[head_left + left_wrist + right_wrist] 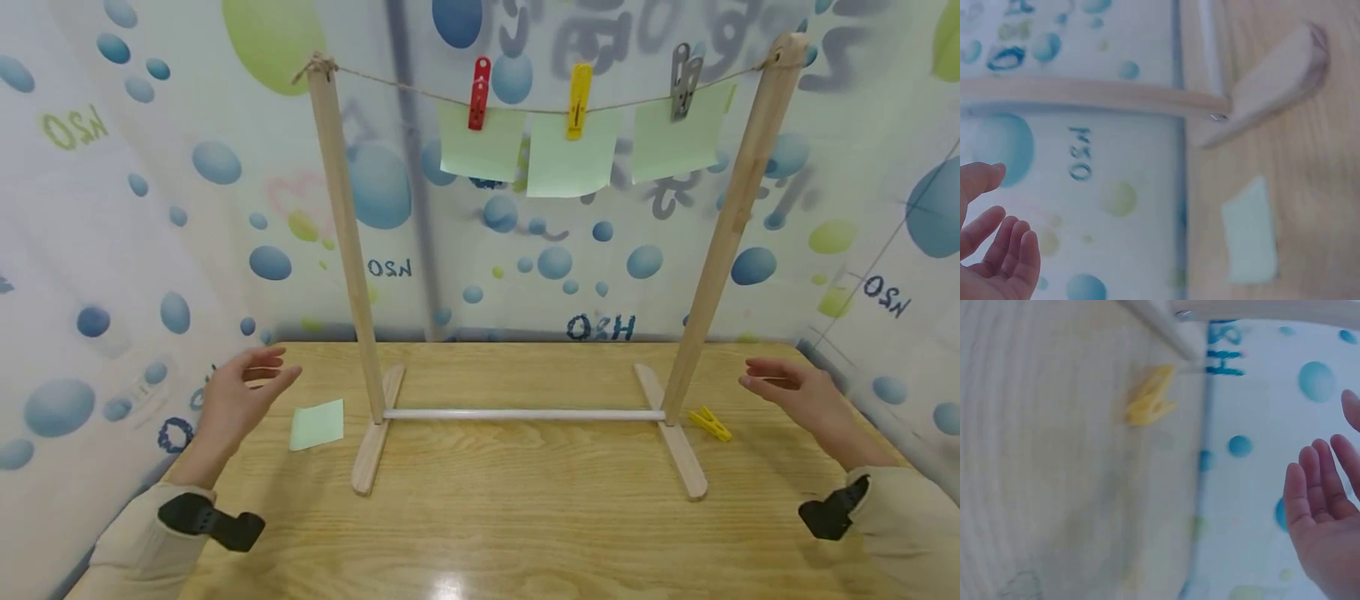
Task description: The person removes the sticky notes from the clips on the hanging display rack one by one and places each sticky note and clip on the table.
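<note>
My left hand (238, 398) hovers at the table's left side with relaxed fingers, holding nothing. Below and to its right, a pale green paper square (317, 425) lies on the table; the left wrist view shows the same paper (1251, 232) apart from the fingers. On the other side my right hand (806, 402) is raised, its fingers loose and nothing in them. Nearest to it lies a yellow clothespin (710, 423), also seen in the right wrist view as a yellow clothespin (1150, 397) well away from the hand.
A wooden stand with left post (347, 242) and right post (731, 233) carries a string. Three green papers hang from it by a red clothespin (479, 93), a yellow clothespin (578, 102) and a grey clothespin (686, 83). A white rod (525, 414) joins the feet.
</note>
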Action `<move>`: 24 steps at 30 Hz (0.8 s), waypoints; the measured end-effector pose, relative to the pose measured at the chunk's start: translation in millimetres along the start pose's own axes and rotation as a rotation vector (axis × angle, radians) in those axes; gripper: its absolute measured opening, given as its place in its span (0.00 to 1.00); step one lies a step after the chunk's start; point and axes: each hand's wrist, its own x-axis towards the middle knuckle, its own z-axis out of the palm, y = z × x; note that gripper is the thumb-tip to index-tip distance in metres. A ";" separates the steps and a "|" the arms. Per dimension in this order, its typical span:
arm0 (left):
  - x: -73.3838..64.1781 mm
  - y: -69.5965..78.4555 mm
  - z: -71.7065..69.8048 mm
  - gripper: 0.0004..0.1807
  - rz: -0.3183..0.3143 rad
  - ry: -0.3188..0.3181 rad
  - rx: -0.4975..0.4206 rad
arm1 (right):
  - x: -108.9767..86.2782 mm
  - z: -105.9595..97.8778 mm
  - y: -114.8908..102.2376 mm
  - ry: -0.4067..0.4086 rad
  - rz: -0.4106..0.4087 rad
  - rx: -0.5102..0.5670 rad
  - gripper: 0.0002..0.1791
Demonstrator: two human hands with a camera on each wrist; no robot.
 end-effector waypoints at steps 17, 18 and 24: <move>-3.6 121.3 10.3 0.15 0.335 0.020 -0.278 | -10.7 -2.6 -101.8 0.055 -0.282 0.118 0.18; -2.7 126.7 13.2 0.14 0.352 0.016 -0.301 | -9.4 -1.5 -109.7 0.047 -0.291 0.143 0.17; 3.2 159.7 25.3 0.12 0.434 -0.024 -0.341 | -3.2 6.7 -157.5 -0.047 -0.424 0.245 0.15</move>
